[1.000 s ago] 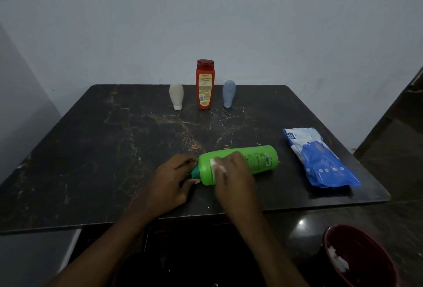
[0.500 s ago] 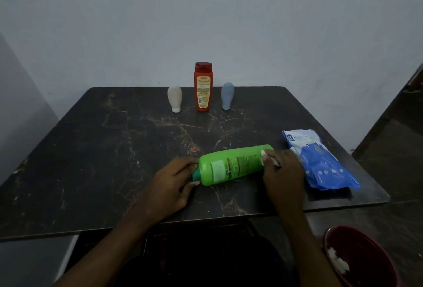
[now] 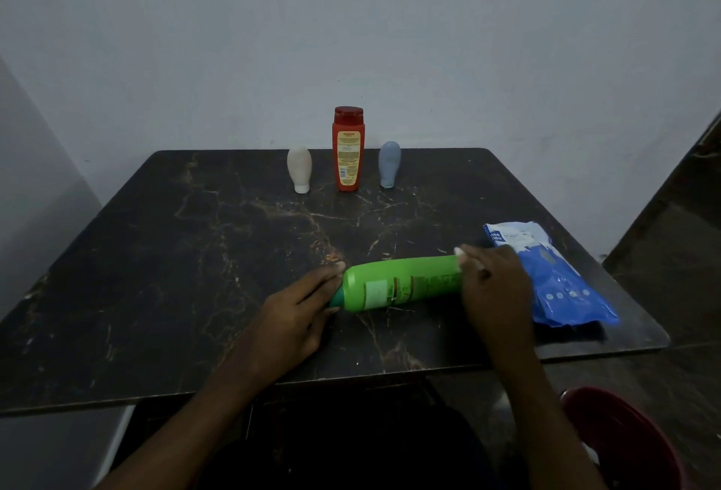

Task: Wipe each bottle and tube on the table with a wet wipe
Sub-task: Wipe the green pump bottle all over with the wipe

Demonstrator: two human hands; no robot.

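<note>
A green bottle point(image 3: 402, 284) lies on its side near the front of the dark marble table point(image 3: 195, 255), its cap end pointing left. My left hand point(image 3: 296, 317) holds that cap end between thumb and fingers. Over the bottle's base end, my right hand point(image 3: 495, 290) grips a white wet wipe point(image 3: 462, 255), of which only a small edge shows. At the back of the table stand a red bottle point(image 3: 348, 150), a cream tube point(image 3: 299, 169) to its left and a grey-blue tube point(image 3: 389, 164) to its right.
A blue and white pack of wipes point(image 3: 554, 278) lies at the table's right side, just beyond my right hand. A dark red bin point(image 3: 624, 439) stands on the floor at the lower right. A pale wall rises behind the table.
My right hand slid the wipe along the green bottle from near the cap end to the base end. The left hand stayed on the cap end.
</note>
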